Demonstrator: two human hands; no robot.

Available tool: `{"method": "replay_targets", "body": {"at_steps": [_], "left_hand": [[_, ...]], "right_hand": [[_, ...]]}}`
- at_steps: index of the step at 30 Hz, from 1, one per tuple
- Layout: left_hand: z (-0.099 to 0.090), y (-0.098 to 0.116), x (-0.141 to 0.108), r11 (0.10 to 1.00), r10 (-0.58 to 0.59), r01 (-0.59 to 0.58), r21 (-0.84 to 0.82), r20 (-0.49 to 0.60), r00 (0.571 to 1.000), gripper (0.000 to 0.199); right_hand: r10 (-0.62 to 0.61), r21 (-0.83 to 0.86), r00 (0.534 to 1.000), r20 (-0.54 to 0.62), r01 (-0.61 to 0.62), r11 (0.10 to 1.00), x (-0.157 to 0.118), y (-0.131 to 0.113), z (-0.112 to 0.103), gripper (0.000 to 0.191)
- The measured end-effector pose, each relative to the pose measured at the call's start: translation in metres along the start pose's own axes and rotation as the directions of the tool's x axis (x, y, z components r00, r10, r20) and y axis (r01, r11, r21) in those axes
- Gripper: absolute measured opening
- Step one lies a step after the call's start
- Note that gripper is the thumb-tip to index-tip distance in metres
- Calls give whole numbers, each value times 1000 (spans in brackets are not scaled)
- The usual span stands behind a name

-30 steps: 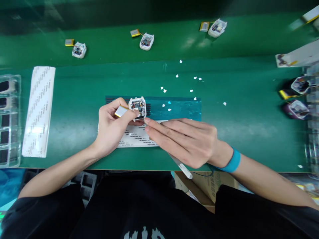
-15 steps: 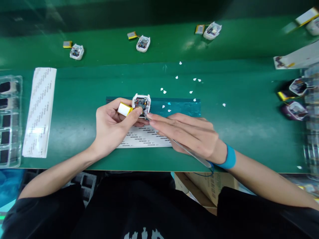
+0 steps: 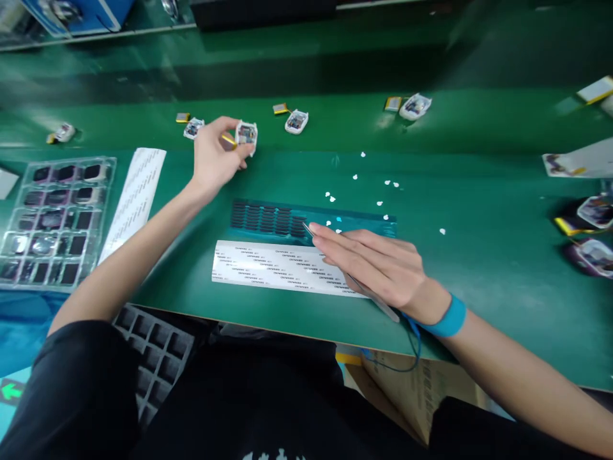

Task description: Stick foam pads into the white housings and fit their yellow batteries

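The small white case (image 3: pixel 246 135) with its battery (image 3: pixel 228 140) has left the work spot; our left hand (image 3: pixel 215 156) pinches it out at the far belt (image 3: pixel 335 115). Our right hand (image 3: pixel 378 265), gripping tweezers (image 3: pixel 335 262), rests by the blue strip (image 3: pixel 311 220), so this unit looks finished.

A printed strip (image 3: pixel 282 269) lies near the front edge of the bench (image 3: pixel 479 255), with a sheet of small pads (image 3: pixel 287 220) just behind it. The right hand (image 3: pixel 378 262) rests across both, tweezers (image 3: pixel 354 281) held in it. Farther back and to the left, a small open casing (image 3: pixel 246 135) is held by the left hand (image 3: pixel 215 156) at the conveyor's near edge, between other casings (image 3: pixel 296 121); a compartment tray (image 3: pixel 52 217) lies at the far left.
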State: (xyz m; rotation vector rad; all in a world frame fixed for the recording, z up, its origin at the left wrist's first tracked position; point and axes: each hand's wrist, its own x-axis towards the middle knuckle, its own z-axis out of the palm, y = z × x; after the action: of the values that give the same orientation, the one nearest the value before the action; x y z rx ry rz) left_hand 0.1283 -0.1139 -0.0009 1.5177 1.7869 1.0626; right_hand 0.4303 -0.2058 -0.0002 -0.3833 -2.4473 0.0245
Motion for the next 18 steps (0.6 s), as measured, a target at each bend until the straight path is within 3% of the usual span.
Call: {"method": "replay_targets", "body": {"at_steps": [1, 3, 6, 9, 12, 18], "left_hand": [[-7, -6, 19, 981, 20, -10, 195, -50, 999, 11], [-22, -18, 46, 889, 45, -22, 457, -41, 998, 12], [-46, -36, 59, 809, 130, -47, 586, -100, 986, 24], [-68, -55, 60, 810, 175, -18, 586, -211, 962, 29], [-85, -65, 67, 879, 68, 51, 473, -231, 971, 43], [-109, -42, 71, 913, -129, 173, 370, -139, 982, 30]], "right_hand": [[-13, -11, 1000, -3, 13, 1000, 0, 0, 1, 55], [-25, -33, 1000, -3, 25, 999, -1, 1, 3, 53], [-29, -63, 999, -13, 28, 998, -1, 1, 4, 54], [-55, -82, 998, -21, 53, 995, 0, 1, 4, 46], [-82, -89, 996, -20, 80, 993, 1, 1, 4, 35], [-89, -87, 995, -41, 85, 993, 2, 1, 3, 34]]}}
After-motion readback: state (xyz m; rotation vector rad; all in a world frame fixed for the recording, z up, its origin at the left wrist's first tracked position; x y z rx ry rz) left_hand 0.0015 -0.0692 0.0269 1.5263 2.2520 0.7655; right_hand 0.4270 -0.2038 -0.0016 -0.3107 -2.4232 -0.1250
